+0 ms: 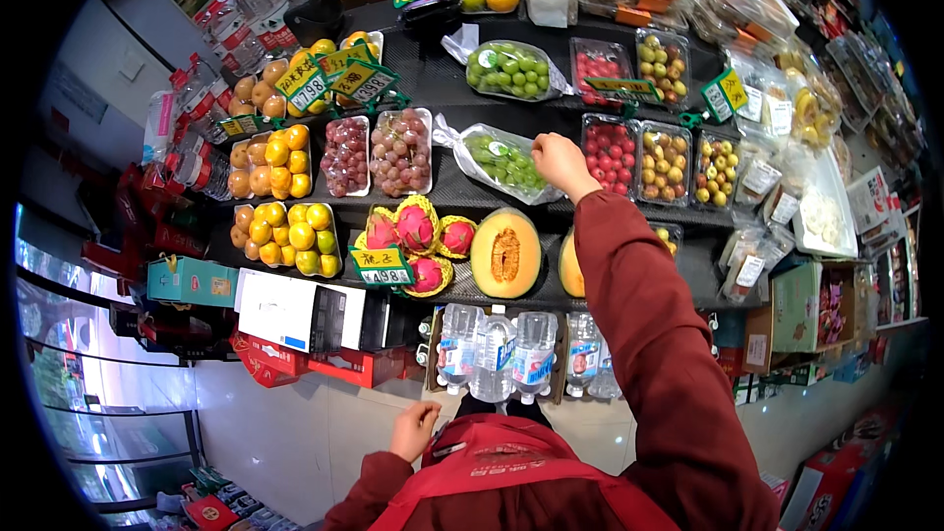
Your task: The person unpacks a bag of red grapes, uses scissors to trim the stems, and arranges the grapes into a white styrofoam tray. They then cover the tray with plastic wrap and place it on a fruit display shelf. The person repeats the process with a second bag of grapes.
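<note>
My right hand (562,162) reaches over the middle shelf, fingers curled at the right part of a clear bag of green grapes (505,162). Whether the fingers grip the film cannot be told. Another bag of green grapes (509,70) lies on the shelf above. Just right of the hand stands a clear box of small red fruit (611,155). Trays of red grapes (402,151) lie to the left. Below are net-wrapped dragon fruit (417,228) and a cut melon half (506,253). My left hand (415,429) hangs low beside the red apron (509,457), loosely curled, touching no goods.
Large water bottles (493,358) stand below the shelf's front edge. White boxes (295,310) are stacked at the left, with trays of orange fruit (287,162) above. Green price signs (381,265) stick up among the fruit. A white foam tray (826,214) and bagged goods lie at the right.
</note>
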{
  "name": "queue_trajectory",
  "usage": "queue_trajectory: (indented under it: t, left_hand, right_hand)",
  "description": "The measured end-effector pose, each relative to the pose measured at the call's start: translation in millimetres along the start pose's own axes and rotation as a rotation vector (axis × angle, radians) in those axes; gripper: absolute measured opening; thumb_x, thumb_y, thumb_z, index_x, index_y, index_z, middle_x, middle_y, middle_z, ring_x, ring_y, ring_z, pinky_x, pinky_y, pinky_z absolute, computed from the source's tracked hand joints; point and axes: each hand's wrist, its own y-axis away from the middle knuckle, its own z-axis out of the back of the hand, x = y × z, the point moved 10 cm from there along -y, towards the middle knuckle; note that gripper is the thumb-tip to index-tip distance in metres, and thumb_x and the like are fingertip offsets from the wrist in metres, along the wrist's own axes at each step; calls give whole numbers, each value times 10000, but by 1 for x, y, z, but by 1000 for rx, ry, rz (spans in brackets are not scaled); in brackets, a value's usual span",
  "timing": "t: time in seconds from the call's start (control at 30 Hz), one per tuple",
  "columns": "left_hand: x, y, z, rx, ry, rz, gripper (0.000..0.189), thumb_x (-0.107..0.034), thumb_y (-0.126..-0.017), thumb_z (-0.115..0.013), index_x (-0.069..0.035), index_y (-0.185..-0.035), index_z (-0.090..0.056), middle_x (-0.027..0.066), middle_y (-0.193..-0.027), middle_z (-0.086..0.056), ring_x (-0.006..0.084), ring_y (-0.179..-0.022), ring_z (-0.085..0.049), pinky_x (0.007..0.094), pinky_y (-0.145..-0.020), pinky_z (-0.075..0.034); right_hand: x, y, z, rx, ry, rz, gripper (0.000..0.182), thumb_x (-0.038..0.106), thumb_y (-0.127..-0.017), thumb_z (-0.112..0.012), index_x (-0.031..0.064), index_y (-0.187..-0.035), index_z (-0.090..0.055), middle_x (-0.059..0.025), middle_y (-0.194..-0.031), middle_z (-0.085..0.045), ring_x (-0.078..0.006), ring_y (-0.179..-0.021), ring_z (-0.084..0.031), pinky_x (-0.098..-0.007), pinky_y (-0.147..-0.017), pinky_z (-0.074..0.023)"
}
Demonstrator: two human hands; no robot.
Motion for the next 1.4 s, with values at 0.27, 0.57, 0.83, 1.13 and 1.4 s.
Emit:
queue_trajectory:
  t: [0.27,0.57,0.83,1.13,1.4]
  left_hand:
    - [64,36,2,-117,109,124,109,-66,-852,-577,-5,-907,-649,127,-837,-631,232,-718,-628,309,-645,-488]
    - [-56,-106,46,-156,155,-209,104,-52,-850,-579,-7,-932,-624,131,-849,-627,246,-770,-626,313,-677,-481]
    - [-162,-367,-70,257,1212,196,520,-269,-915,-559,-5,-1316,-359,148,-1297,-426,261,-1167,-471,380,-973,-378]
    - [-174,-404,-110,263,1475,421,605,-421,-885,-549,-72,-1342,-363,137,-1261,-459,305,-1144,-464,487,-1004,-353]
    - [-207,-381,-80,486,1766,126,533,-410,-923,-467,-41,-1305,-419,171,-1296,-488,345,-1191,-462,511,-1026,-332]
  right_hand:
    - [25,-51,-100,416,273,-154,810,654,-726,-596,59,-1260,-468,-190,-1237,-523,-329,-1149,-514,-463,-962,-377]
    - [-22,-60,-105,411,155,-343,639,589,-875,-424,20,-1045,-659,-218,-1110,-605,-356,-1052,-569,-416,-895,-441]
    - [-81,-30,-119,696,-125,-458,770,662,-853,-423,-1,-1225,-546,-189,-1190,-577,-306,-1109,-539,-392,-945,-405]
    - [-81,-27,-125,710,-367,-408,700,529,-819,-574,-4,-1267,-501,-204,-1187,-574,-295,-1053,-578,-385,-890,-443]
    - [31,-31,-39,374,121,-28,302,346,-873,-493,142,-1042,-638,-154,-946,-657,-354,-910,-615,-459,-784,-479]
